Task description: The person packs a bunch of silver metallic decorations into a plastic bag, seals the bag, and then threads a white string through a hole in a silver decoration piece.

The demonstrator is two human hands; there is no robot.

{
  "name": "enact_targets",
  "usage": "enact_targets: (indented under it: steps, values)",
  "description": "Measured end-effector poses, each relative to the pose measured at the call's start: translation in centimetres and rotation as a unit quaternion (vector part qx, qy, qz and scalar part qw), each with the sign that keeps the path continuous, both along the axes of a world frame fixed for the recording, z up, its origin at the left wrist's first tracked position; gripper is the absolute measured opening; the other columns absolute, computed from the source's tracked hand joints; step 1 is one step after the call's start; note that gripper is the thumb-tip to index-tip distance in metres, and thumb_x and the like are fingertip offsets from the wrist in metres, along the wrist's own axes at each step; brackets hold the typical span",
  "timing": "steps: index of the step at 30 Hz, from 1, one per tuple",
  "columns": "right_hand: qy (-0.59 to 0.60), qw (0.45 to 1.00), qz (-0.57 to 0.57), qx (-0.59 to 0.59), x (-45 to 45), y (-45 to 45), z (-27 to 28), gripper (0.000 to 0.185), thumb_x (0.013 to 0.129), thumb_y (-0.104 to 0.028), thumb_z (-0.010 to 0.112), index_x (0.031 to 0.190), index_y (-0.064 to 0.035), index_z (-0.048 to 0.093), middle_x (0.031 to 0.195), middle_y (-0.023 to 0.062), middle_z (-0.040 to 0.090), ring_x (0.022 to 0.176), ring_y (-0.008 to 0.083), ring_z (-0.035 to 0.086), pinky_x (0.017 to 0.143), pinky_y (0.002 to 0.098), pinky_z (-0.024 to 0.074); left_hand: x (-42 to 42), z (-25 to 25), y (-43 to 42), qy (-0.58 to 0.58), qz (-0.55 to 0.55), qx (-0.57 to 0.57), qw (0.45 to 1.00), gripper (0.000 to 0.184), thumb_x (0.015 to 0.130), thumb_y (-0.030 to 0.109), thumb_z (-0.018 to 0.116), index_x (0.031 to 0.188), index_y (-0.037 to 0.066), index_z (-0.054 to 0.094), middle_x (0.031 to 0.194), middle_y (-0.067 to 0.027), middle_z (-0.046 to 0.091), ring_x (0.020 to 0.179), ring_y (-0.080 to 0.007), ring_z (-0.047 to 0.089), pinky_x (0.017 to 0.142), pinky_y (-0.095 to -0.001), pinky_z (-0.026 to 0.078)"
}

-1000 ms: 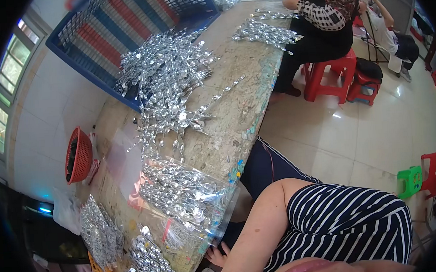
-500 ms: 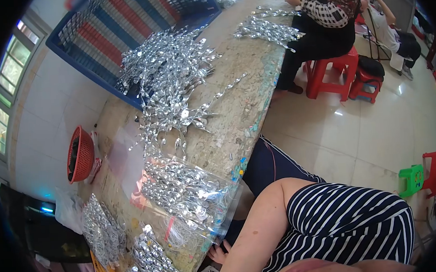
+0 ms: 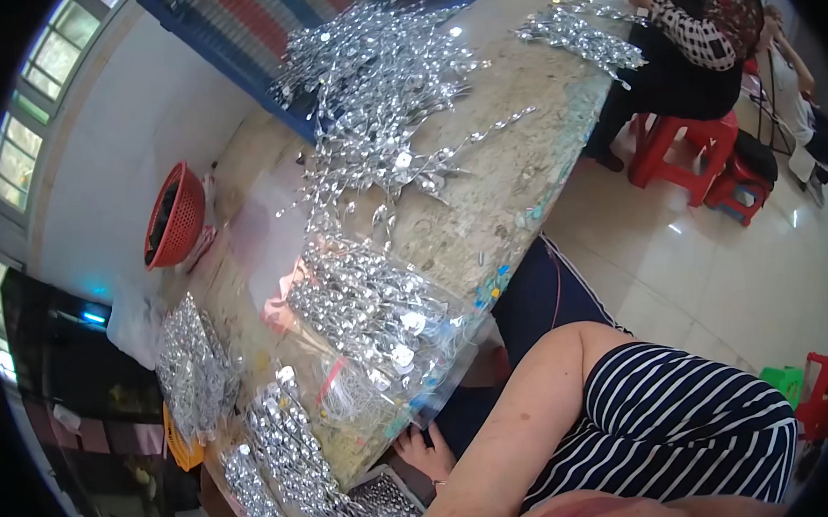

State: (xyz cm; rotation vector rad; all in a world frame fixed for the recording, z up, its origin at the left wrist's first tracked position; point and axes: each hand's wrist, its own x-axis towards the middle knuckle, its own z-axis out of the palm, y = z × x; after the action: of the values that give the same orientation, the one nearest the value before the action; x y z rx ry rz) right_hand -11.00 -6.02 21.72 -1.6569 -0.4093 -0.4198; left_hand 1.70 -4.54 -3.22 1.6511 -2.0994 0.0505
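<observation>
One hand (image 3: pixel 428 456) showing, at the bench (image 3: pixel 503 174) edge, fingers slightly apart. From it, head view: nearest silver bundle (image 3: pixel 365 303) at 11 o'clock, loose silver heap (image 3: pixel 381 82) at 12, smaller bundle (image 3: pixel 285 438) at 9.

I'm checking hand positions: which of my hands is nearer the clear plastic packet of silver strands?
Left, apparently: your left hand is by the worn beige table, close to the packet. The right hand is out of frame; its forearm runs off the bottom.
</observation>
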Motion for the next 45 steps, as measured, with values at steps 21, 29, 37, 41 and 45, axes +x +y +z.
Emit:
enact_targets:
  steps: [21,29,37,41,45]
  values:
    - [0.026,1.000,0.014,-0.007,0.0,0.2,-0.3,0.024,0.091,-0.020,0.043,0.089,0.0002,0.056,0.091,0.0231,0.059,0.083,0.0365,0.058,0.070,0.0432,0.0478,4.3,-6.3,-0.1,-0.049,-0.077,-0.071,0.993,0.026,0.077,0.020,0.066,0.096,0.002,0.065,0.107,-0.0204,0.056,0.103,-0.0414,0.048,0.091,-0.0523,0.036]
    - [0.032,0.999,0.015,-0.008,-0.1,-0.1,-0.4,0.024,0.091,-0.021,0.043,0.089,0.0003,0.056,0.091,0.0236,0.059,0.083,0.0369,0.058,0.070,0.0434,0.0479,3.7,-5.8,0.2,-0.048,-0.063,-0.070,0.994,0.026,0.078,0.018,0.065,0.097,0.000,0.064,0.106,-0.0216,0.055,0.104,-0.0420,0.047,0.092,-0.0531,0.035]
    - [0.051,0.999,0.012,-0.011,-0.5,-0.3,-0.4,0.024,0.090,-0.021,0.043,0.089,0.0005,0.055,0.091,0.0240,0.059,0.083,0.0373,0.058,0.070,0.0437,0.0479,4.0,-7.0,-0.4,-0.038,-0.069,-0.104,0.991,0.026,0.078,0.018,0.064,0.097,0.000,0.064,0.105,-0.0208,0.056,0.103,-0.0412,0.048,0.092,-0.0533,0.035]
    - [0.056,0.998,0.007,-0.015,-0.9,-0.2,-0.3,0.025,0.090,-0.021,0.043,0.089,0.0006,0.055,0.091,0.0242,0.059,0.083,0.0375,0.058,0.070,0.0438,0.0479,4.1,-6.7,-0.2,-0.056,-0.072,-0.098,0.991,0.026,0.077,0.019,0.065,0.095,0.001,0.065,0.106,-0.0206,0.057,0.103,-0.0406,0.048,0.092,-0.0522,0.035]
    - [0.058,0.998,-0.012,-0.026,-2.7,-1.1,0.6,0.025,0.090,-0.021,0.043,0.089,0.0006,0.055,0.091,0.0245,0.059,0.083,0.0377,0.058,0.070,0.0439,0.0479,3.8,-6.5,-0.2,-0.042,-0.054,-0.075,0.995,0.026,0.077,0.020,0.067,0.093,0.000,0.066,0.106,-0.0203,0.058,0.103,-0.0407,0.049,0.091,-0.0512,0.037]
